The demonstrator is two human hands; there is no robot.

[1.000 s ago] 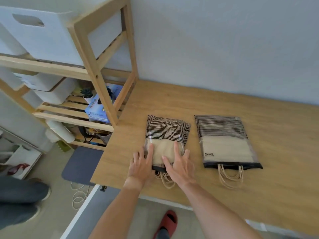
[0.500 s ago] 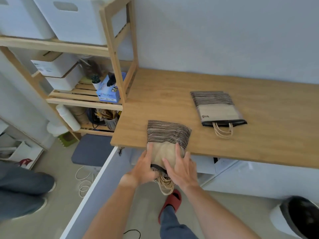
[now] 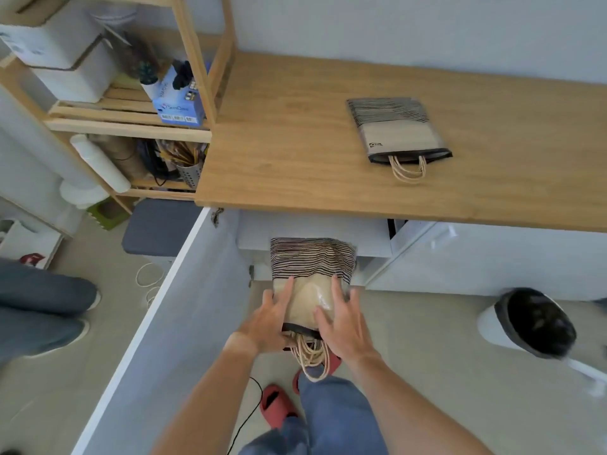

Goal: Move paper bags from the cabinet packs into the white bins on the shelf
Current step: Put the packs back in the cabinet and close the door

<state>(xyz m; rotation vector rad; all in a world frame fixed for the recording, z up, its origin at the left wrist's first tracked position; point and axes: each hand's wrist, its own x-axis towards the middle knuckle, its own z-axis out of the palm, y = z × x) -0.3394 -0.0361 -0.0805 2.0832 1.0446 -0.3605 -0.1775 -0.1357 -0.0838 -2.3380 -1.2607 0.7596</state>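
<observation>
The pack of paper bags [image 3: 312, 280], striped black above plain tan, cord handles dangling, hangs below the wooden countertop [image 3: 295, 152]. My left hand [image 3: 269, 320] and right hand [image 3: 341, 320] clasp its sides. I see a second pack [image 3: 395, 129] lying on the countertop.

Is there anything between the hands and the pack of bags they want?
No. The left hand and right hand are already pressed on the sides of the pack of bags, holding it in the air below the countertop.
</observation>
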